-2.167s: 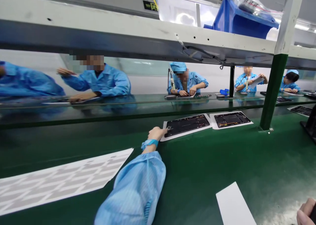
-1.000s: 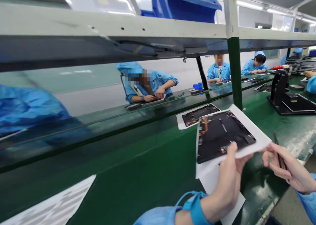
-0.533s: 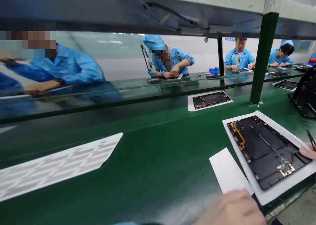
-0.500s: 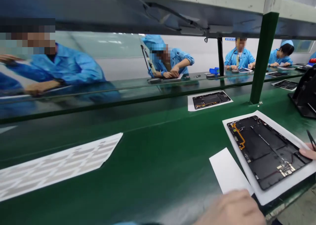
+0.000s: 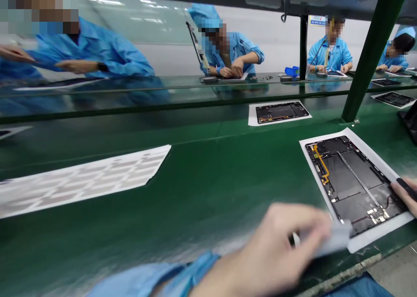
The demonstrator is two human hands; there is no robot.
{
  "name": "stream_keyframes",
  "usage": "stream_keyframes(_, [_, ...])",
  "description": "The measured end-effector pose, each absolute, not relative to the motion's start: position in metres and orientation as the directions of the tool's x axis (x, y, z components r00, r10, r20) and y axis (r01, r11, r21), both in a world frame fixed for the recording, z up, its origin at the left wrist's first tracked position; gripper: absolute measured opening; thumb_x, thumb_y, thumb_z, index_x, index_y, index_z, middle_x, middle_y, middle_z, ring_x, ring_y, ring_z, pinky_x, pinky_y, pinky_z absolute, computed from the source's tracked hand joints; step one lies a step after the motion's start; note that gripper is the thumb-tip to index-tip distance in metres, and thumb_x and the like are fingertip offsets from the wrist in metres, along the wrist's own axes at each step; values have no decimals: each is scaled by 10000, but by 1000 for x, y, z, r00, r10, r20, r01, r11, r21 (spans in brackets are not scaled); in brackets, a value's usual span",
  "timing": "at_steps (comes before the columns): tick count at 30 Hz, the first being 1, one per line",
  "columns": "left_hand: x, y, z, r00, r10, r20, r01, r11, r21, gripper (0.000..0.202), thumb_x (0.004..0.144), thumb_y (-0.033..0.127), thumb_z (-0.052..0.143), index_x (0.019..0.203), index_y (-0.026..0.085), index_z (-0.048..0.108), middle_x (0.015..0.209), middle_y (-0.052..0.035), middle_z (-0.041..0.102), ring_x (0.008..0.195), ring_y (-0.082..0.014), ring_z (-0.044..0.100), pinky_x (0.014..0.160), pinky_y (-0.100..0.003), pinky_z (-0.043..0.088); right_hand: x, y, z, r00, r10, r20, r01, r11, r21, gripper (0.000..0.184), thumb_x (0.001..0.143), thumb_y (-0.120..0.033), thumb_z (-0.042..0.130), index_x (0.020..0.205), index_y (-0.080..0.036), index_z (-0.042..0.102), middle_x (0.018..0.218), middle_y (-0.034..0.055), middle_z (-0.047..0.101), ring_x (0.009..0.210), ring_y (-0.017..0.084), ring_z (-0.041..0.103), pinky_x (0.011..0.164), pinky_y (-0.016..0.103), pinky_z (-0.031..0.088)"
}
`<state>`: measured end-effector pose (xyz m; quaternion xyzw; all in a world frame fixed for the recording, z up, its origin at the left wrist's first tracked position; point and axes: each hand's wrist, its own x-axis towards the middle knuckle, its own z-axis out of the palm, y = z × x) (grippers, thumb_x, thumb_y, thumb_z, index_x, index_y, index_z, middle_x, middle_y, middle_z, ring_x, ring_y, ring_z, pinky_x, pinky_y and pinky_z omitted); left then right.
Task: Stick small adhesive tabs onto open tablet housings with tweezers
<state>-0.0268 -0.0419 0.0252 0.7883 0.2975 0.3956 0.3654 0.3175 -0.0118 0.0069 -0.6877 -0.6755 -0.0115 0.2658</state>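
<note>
My left hand [image 5: 283,240] is pinched on a small white sheet [image 5: 335,239], blurred by motion, over the near left corner of an opened tablet housing [image 5: 355,175]. The housing is black inside, with an orange flex cable [image 5: 322,164], a grey ribbon running along its middle and a small circuit board [image 5: 378,214] at the near end. It lies on a larger white sheet [image 5: 355,245]. At the right edge of the view, my right hand [image 5: 405,197] touches the housing's side and holds black tweezers [image 5: 406,188], partly cut off by the frame.
A long printed sheet [image 5: 97,179] lies left on the green bench [image 5: 208,188]. Another opened housing [image 5: 282,112] rests on paper farther back. A green post [image 5: 374,53] stands behind my housing. Several co-workers in blue sit across the bench, beyond a raised rail.
My left hand has lifted the small white sheet off the bench and moved it up towards the housing. The tweezers have turned in my right hand. The view has tilted down.
</note>
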Motion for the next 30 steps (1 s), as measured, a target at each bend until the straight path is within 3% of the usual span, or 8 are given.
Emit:
stream_keyframes(2, [-32,-19,34,384,861,334,120,-405,907,251,912,370,529,894,174,685,780,-45,686,654,-175,617,562,-244,458,321,-15,5,45,931,361,939,83,-333,382,854,-496,483,884,-171,681,566,26,637,428,183,552,482,265,397])
stream_keyframes(6, [-37,26,17,333,909,249,80,-291,953,378,901,478,524,931,127,665,768,-45,664,657,-165,623,570,-247,469,323,-18,5,-17,925,379,941,143,-308,358,863,-464,507,892,-161,693,595,22,654,432,162,534,480,254,401])
stream_keyframes(11, [-38,54,-10,335,902,272,142,-334,932,309,937,415,588,891,113,635,800,-16,627,691,-146,610,639,-282,506,309,-11,11,-55,880,471,939,205,-274,326,848,-461,521,833,-172,673,804,85,719,667,225,651,612,285,445])
stream_keyframes(14, [-41,62,-14,352,884,309,193,-391,900,239,943,348,603,912,111,624,822,-11,616,700,-141,606,642,-279,516,302,-7,9,-48,860,509,935,218,-280,285,851,-440,507,768,-193,623,705,71,672,637,229,628,577,293,411])
stream_keyframes(20, [-35,65,-12,280,812,512,301,-580,757,192,943,305,605,900,119,586,819,-6,578,673,-120,570,612,-256,502,302,5,-9,13,787,617,886,277,-372,252,796,-421,536,638,-225,539,602,41,604,568,221,569,548,302,363])
stream_keyframes(25, [7,41,17,249,637,729,278,-768,577,238,949,348,587,862,127,560,749,17,523,573,-88,492,516,-207,435,290,-10,8,90,651,754,784,420,-456,333,870,-440,455,904,-165,639,797,101,670,706,235,609,647,320,436])
stream_keyframes(28, [42,20,49,218,527,821,230,-845,482,263,948,389,573,875,139,531,729,27,478,545,-80,441,481,-192,379,274,-34,27,-79,681,728,680,571,-460,413,879,-520,478,951,-167,681,788,53,685,686,193,619,617,269,450])
stream_keyframes(30, [61,5,69,222,466,856,193,-882,430,292,956,436,545,884,154,512,716,28,461,541,-81,435,470,-189,356,267,-49,35,-188,707,681,618,624,-478,413,836,-554,543,810,-169,691,666,19,650,602,167,584,562,249,426])
